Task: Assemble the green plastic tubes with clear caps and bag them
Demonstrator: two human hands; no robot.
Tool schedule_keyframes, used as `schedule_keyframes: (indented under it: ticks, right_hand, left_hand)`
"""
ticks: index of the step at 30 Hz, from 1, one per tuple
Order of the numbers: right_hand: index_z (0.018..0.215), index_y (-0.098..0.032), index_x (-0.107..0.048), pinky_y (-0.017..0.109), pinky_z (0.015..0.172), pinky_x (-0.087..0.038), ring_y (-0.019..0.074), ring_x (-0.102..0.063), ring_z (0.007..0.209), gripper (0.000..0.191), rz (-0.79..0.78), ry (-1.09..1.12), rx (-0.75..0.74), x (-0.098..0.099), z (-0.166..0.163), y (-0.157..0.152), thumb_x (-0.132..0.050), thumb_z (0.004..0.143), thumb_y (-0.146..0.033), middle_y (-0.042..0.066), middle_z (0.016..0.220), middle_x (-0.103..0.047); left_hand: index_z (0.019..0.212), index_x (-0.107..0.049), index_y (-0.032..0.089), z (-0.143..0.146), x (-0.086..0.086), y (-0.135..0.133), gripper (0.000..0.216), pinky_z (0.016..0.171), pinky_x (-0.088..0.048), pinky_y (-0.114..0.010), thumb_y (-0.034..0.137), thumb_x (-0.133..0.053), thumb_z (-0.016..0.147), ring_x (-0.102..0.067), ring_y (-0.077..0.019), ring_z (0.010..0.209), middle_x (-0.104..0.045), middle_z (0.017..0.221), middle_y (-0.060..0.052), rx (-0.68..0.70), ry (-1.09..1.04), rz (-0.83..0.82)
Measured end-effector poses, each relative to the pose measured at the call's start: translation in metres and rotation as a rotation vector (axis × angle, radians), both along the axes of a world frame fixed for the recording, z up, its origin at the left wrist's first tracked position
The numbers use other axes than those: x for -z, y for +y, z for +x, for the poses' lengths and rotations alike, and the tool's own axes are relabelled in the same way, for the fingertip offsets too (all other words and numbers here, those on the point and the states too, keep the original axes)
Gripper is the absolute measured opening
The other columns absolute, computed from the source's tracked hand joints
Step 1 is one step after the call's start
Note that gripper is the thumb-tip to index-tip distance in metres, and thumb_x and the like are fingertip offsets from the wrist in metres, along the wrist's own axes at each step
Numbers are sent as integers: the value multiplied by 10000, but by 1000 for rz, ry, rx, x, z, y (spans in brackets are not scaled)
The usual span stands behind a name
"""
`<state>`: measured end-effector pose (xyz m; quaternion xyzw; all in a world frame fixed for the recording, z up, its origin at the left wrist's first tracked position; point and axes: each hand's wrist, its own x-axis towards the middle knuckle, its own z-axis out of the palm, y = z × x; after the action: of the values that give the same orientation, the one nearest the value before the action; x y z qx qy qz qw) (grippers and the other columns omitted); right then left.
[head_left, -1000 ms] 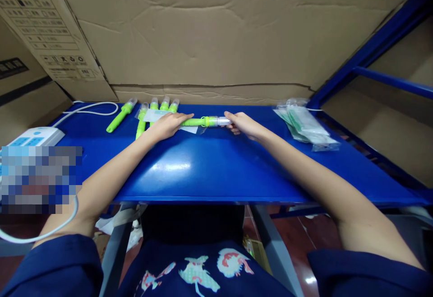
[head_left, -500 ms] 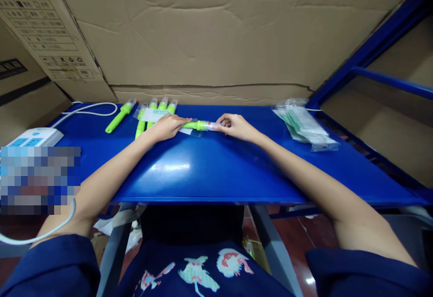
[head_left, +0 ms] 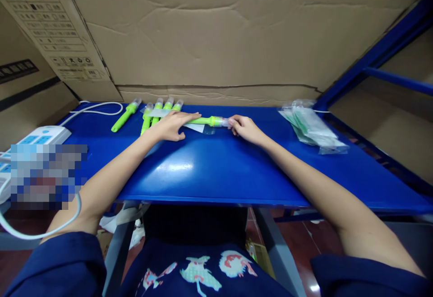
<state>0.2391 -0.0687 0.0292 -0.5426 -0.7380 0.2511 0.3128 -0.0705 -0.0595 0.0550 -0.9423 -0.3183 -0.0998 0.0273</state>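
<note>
A lime-green stick with a clear, brush-like tip (head_left: 210,121) lies level above the table, its tip pointing right. My right hand (head_left: 248,130) pinches the clear end between thumb and fingertips. Over the stick's green handle end, the fingers of my left hand (head_left: 169,126) are stretched out, with the thumb apart. Under and beside that hand are a clear bag with a white card (head_left: 195,127), partly covered. Just behind, several similar green sticks (head_left: 156,111) lie side by side, partly hidden by my left hand and a pale card.
A single green stick (head_left: 126,115) lies farther left. At the right is a stack of clear bags with green-and-white cards (head_left: 309,125). A white power strip (head_left: 43,136) and its cable stand at the left. Cardboard (head_left: 216,39) walls the back of the blue table (head_left: 216,170).
The view has shifted slightly, so the scene sits farther right. The held stick has moved a little right, and my left thumb has come away from it.
</note>
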Motion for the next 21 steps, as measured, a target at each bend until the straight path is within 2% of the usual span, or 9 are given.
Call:
schedule_keyframes:
  ticks: [3,6,8,11,15,21]
  right_hand:
    - [742,-196,-543,248,554,-368,114,-453,457,362,-79,142,-22,2,6,3,-479,1020,-418,-31,495,-509]
    - [710,-194,-532,241,529,-343,97,-422,447,489,-121,233,-68,3,8,6,-487,999,-586,-31,475,-480]
    - [706,-193,-540,243,523,-334,97,-417,448,540,-137,256,-87,4,8,5,-497,965,-664,-26,473,-481]
    - [712,-188,-562,248,520,-322,95,-416,451,603,-125,266,-109,6,5,3,-526,890,-763,-21,485,-497]
    - [732,-183,-588,253,517,-326,98,-430,460,680,-102,278,-145,9,1,-2,-552,783,-860,-21,499,-514]
    - [755,-170,-619,262,512,-356,99,-457,457,651,-16,276,-65,11,-10,-7,-559,809,-816,6,548,-579]
  left_hand:
    - [1633,-161,272,0,3,3,956,1156,-383,-404,4,-467,768,-426,-249,1479,-372,1644,-80,42,-6,96]
    - [1636,-130,294,2,5,3,924,1117,-430,-392,-46,-359,808,-442,-243,1468,-340,1659,-80,45,-35,183]
    - [1637,-110,314,3,5,1,896,1065,-473,-373,-37,-334,844,-501,-246,1418,-367,1645,-83,-15,-47,192]
    - [1638,-95,313,3,5,-1,838,1009,-506,-366,1,-337,900,-595,-252,1305,-529,1525,-103,-115,-39,187]
    - [1619,-230,243,2,11,3,711,960,-530,-382,62,-381,947,-675,-264,1171,-662,1362,-131,-158,15,193]
    - [1475,-493,142,7,21,13,472,968,-552,-360,144,-391,1014,-664,-234,1231,-641,1402,-149,-15,-22,290]
